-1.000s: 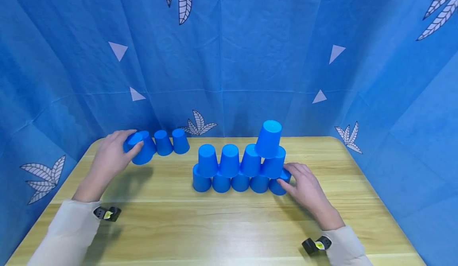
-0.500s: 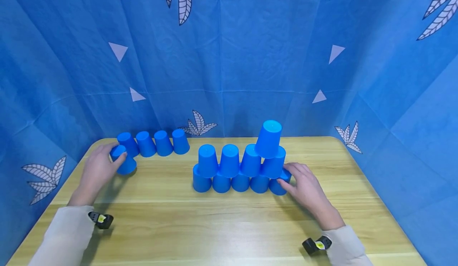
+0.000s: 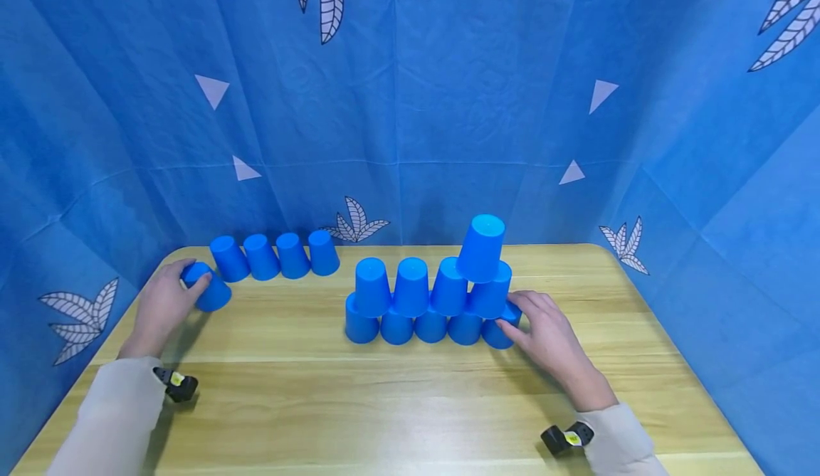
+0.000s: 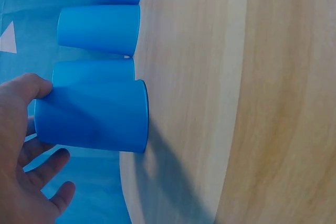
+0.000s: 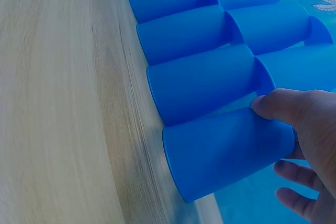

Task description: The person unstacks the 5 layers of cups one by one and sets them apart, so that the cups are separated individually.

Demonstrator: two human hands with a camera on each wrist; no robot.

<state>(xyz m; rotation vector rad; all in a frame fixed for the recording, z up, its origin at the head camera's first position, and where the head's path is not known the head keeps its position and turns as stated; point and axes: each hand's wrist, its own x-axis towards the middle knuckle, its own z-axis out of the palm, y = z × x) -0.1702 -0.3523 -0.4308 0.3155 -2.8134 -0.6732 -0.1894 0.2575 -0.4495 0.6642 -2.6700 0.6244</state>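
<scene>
My left hand (image 3: 160,302) grips an upside-down blue cup (image 3: 213,292) near the table's left edge, thumb on one side and fingers on the other. In the left wrist view that cup (image 4: 94,116) overlaps another behind it; whether its rim touches the table I cannot tell. At centre right stands a stack of upside-down blue cups (image 3: 410,287): a bottom row, a second row, and a single top cup (image 3: 482,248) toward the right. My right hand (image 3: 547,334) pinches the bottom row's rightmost cup (image 3: 496,335) near its base, as the right wrist view shows on that cup (image 5: 226,153).
Several more upside-down blue cups (image 3: 292,256) stand in a row at the back left of the wooden table (image 3: 384,405). A blue patterned curtain (image 3: 448,106) hangs behind and on both sides. Each sleeve carries a small black device (image 3: 181,386).
My left hand has carried its cup leftward and toward me, from in front of the back row to near the left edge. The right hand and the stack have stayed put.
</scene>
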